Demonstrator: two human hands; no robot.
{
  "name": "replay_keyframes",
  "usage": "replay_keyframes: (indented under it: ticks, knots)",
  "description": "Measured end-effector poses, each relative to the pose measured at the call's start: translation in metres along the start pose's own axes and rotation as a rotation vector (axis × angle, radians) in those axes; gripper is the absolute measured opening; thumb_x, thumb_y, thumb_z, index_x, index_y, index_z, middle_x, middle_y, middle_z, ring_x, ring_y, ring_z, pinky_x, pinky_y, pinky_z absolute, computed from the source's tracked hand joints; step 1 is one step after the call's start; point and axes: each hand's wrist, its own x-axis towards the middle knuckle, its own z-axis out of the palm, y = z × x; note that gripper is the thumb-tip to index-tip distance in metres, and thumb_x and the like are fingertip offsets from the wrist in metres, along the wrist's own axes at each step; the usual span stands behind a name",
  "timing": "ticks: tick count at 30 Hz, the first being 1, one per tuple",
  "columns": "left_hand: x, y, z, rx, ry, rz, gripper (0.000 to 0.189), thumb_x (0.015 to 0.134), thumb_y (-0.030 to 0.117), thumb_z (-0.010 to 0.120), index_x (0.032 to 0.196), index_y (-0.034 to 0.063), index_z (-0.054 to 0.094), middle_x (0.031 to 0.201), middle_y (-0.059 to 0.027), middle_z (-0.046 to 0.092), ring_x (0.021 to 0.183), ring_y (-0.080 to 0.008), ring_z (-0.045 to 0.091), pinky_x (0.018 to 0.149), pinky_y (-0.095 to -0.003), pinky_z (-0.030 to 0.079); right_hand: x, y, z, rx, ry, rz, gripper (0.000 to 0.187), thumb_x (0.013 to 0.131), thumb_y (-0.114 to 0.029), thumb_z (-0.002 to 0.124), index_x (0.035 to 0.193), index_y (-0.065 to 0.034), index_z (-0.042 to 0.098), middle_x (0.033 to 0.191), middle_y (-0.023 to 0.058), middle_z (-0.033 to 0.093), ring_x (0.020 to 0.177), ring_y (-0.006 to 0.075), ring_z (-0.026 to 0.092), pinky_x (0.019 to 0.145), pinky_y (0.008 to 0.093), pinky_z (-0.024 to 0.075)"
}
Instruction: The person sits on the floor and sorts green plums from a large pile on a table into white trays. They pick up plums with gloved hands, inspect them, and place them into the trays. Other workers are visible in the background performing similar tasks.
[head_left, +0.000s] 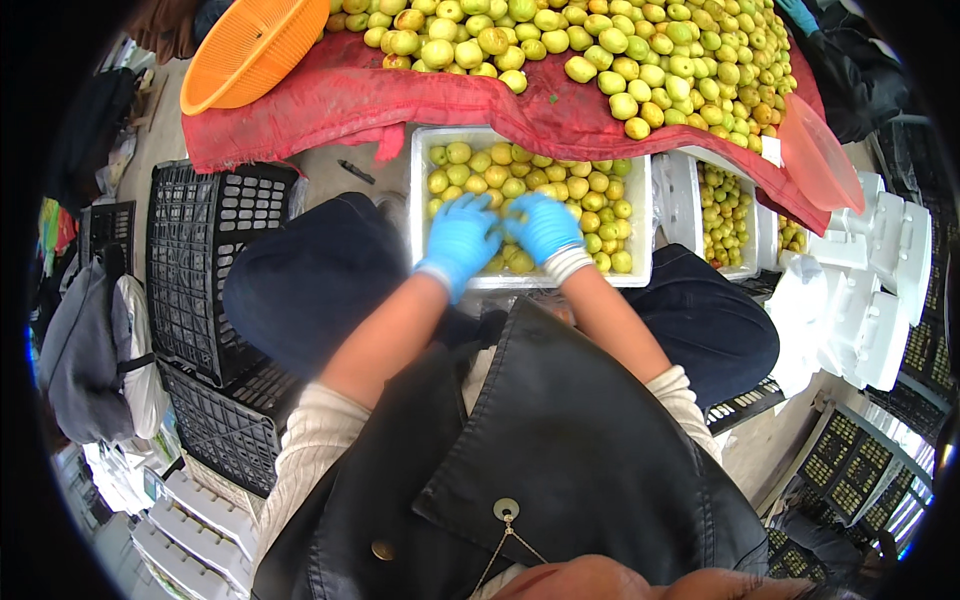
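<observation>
A white foam box (641, 225) filled with small yellow-green fruits (517, 172) stands between the person's knees. My left hand (461, 240), in a blue glove, rests on the fruits in the left half of the box. Just right of it, my right hand (546, 229), also gloved in blue, touches the fruits near the middle. Both hands have bent fingers and look slightly blurred; whether either one grips a fruit is hidden. Beyond the box, a large heap of the same fruits (675, 67) lies on a red cloth (450, 97).
An orange plastic basket (255, 52) sits at the cloth's left, a pink plastic basket (817, 157) at its right. Black plastic crates (184, 262) stand at left. Another foam box of fruits (724, 217) and stacked white foam pieces (877, 255) are at right. Other people are partly visible.
</observation>
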Motion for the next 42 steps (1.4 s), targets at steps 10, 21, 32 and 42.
replay_keyframes:
  ticks: [10, 21, 32, 42]
  knots:
    - [0.097, -0.001, 0.01, -0.05, 0.224, 0.046, 0.042, 0.087, 0.017, 0.061, 0.129, 0.0123, 0.062, 0.128, -0.0153, 0.062, 0.113, -0.0354, 0.06, 0.097, -0.0474, 0.047, 0.069, 0.078, -0.021, -0.299, 0.376, 0.057, 0.034, 0.084, -0.034, 0.071, 0.109, -0.0104, 0.068, 0.098, 0.0173, 0.071, 0.09, 0.0376, 0.068, 0.078, 0.0493, 0.0549]
    - [0.108, 0.001, 0.008, -0.389, 0.462, -0.146, 0.033, 0.082, 0.024, 0.071, 0.111, 0.0097, 0.063, 0.102, -0.0127, 0.066, 0.091, -0.0301, 0.062, 0.083, -0.042, 0.051, 0.053, 0.07, -0.03, 0.182, 0.564, 0.04, 0.037, 0.08, -0.02, 0.075, 0.112, -0.0036, 0.067, 0.115, 0.0236, 0.066, 0.104, 0.0377, 0.066, 0.088, 0.0419, 0.0536]
    - [0.029, -0.007, -0.016, -2.033, 0.486, -0.733, 0.038, 0.086, 0.025, 0.065, 0.12, 0.0103, 0.061, 0.108, -0.0105, 0.065, 0.1, -0.0245, 0.064, 0.094, -0.0382, 0.05, 0.066, 0.028, -0.007, 0.175, 0.447, -0.087, 0.041, 0.08, -0.015, 0.075, 0.116, -0.006, 0.059, 0.105, 0.0203, 0.066, 0.097, 0.0405, 0.064, 0.084, 0.0465, 0.0533]
    - [0.029, -0.01, -0.012, -1.932, 0.544, -0.802, 0.045, 0.09, 0.026, 0.062, 0.132, 0.0105, 0.056, 0.112, -0.0122, 0.064, 0.098, -0.0225, 0.063, 0.091, -0.0351, 0.05, 0.088, 0.046, 0.009, 0.273, 0.383, -0.059, 0.037, 0.081, -0.024, 0.077, 0.112, -0.0061, 0.068, 0.111, 0.0181, 0.069, 0.098, 0.0396, 0.064, 0.087, 0.0472, 0.0509]
